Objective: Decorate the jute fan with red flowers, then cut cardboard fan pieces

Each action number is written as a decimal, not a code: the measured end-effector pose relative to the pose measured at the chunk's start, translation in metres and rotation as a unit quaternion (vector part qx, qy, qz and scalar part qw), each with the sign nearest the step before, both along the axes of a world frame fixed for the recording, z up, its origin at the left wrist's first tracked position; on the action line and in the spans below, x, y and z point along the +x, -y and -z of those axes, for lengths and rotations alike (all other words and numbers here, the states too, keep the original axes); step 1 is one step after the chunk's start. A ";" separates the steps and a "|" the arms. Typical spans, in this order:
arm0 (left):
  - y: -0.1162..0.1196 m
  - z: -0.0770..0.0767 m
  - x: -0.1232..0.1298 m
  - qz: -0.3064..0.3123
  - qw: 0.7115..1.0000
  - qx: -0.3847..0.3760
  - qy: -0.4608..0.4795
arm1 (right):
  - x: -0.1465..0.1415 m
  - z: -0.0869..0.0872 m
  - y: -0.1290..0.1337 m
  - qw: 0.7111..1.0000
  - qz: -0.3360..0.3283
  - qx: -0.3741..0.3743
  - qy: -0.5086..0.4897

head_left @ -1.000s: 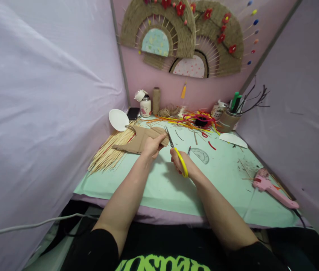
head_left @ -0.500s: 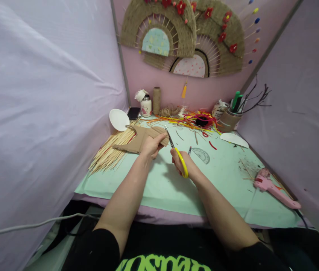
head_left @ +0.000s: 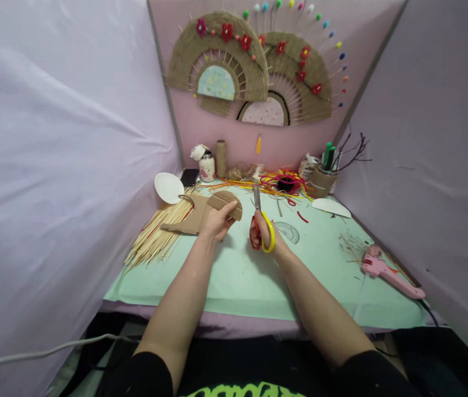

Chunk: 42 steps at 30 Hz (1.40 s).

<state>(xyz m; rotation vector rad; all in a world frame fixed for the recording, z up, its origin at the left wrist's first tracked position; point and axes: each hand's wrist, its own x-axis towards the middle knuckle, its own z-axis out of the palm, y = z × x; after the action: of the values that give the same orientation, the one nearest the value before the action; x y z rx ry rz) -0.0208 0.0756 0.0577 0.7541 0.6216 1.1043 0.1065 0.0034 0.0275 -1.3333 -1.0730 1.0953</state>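
Between the thumb and fingers of my left hand (head_left: pixel 216 221) is a half-round piece of corrugated cardboard (head_left: pixel 226 203), its curved edge facing up and away. My right hand (head_left: pixel 264 231) grips scissors (head_left: pixel 267 234) with one yellow and one red handle. Their blades point away from me, look closed, and stand apart from the cardboard piece. Behind my left hand a larger cardboard sheet (head_left: pixel 188 219) with a curved cut-out lies over a spread of thin wooden sticks (head_left: pixel 155 237). A clear protractor (head_left: pixel 287 233) rests on the table just right of my right hand.
A pink glue gun (head_left: pixel 391 273) lies at the right edge. Tangled coloured pipe cleaners (head_left: pixel 287 182), a twine spool (head_left: pixel 221 159), a bottle (head_left: pixel 207 166) and a pen holder (head_left: pixel 324 181) line the back. A white paper oval (head_left: pixel 169 188) lies at left, a white half-round (head_left: pixel 331 208) at right.
The scissors have come away from the cardboard piece, and their blades have swung upright. My left hand has turned the piece so its half-round face shows more. The camera view has tilted up.
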 end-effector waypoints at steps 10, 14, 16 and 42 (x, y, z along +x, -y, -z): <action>0.003 0.009 0.005 0.049 0.995 0.048 -0.068 | -0.002 -0.004 -0.006 0.989 0.089 0.120 -0.013; 0.001 0.011 0.010 0.022 0.999 0.039 -0.024 | -0.008 -0.002 -0.011 0.986 0.127 0.106 -0.017; 0.000 0.010 0.012 -0.015 0.999 0.031 0.016 | -0.011 -0.001 -0.013 0.986 0.140 0.092 -0.023; -0.007 0.005 -0.001 -0.007 1.000 0.014 0.002 | 0.020 -0.002 0.002 0.923 0.049 0.033 0.380</action>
<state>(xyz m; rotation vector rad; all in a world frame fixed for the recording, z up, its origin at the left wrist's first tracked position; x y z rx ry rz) -0.0220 0.0830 0.0530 0.7733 0.6097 1.1286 0.1261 0.0011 0.0298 -1.7901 -1.5565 0.4393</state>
